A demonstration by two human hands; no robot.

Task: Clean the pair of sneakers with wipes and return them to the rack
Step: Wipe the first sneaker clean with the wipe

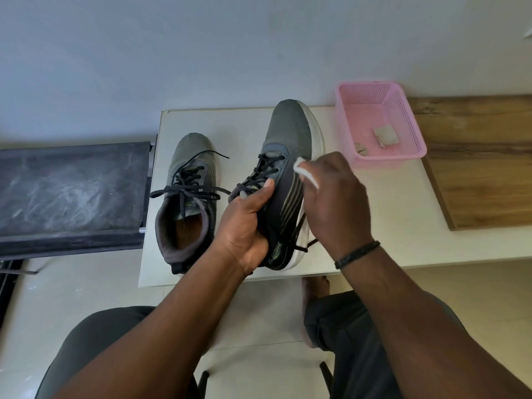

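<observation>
Two grey-black sneakers with white soles are on a small white table. The left sneaker stands flat, laces loose, untouched. The right sneaker is tilted onto its side, toe pointing away from me. My left hand grips it at the tongue and collar, thumb on the laces. My right hand holds a white wipe against the shoe's outer side near the stripes and sole.
A pink plastic basket with used grey wipes stands at the table's back right. A wooden board lies to the right. A dark rack shelf is to the left. My knees are below the table edge.
</observation>
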